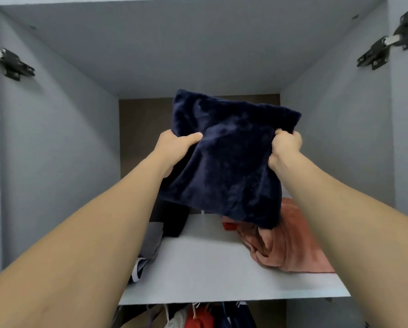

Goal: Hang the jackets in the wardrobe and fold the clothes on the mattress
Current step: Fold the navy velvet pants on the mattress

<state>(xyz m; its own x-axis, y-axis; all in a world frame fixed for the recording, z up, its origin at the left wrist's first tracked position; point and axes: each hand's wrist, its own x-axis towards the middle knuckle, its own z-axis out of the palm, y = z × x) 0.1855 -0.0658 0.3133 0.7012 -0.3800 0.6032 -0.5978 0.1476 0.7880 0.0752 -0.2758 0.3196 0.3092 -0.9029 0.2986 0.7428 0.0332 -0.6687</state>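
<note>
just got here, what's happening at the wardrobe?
A person holds a folded navy fleece up in front of the wardrobe's top shelf, the left hand gripping its left edge and the right hand bunching its right edge. It is still in the air above the shelf, not set down. On the shelf lie a pink fleece at right and a stack of grey and dark clothes at left. Garments show below the shelf.

Soft even light, slight blur, wide-angle bending at edges
</note>
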